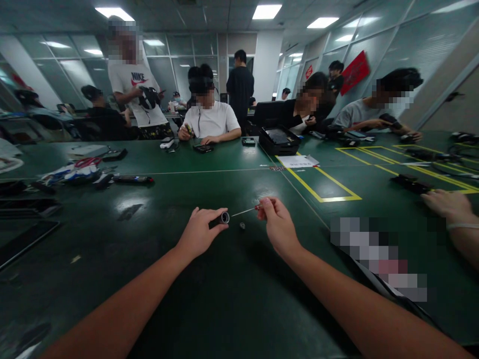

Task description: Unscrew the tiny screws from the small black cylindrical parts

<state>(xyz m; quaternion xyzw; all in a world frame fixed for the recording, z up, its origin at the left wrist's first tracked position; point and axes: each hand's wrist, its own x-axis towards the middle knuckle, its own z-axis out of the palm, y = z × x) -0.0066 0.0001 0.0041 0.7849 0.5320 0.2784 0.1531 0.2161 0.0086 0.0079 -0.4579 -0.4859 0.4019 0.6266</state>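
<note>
the left hand (200,229) grips a black tube (220,218), its ringed end facing the right hand (277,224) — which pinches a thin driver (245,212) by its red handle, tip near that end. a small dark part (242,226) lies on the green table (179,319) between the grips. beyond the right grip — a white sheet (298,161), then a black box (279,141).

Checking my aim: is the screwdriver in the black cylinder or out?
Out: the screwdriver ends just short of the black cylinder, a gap showing.
</note>
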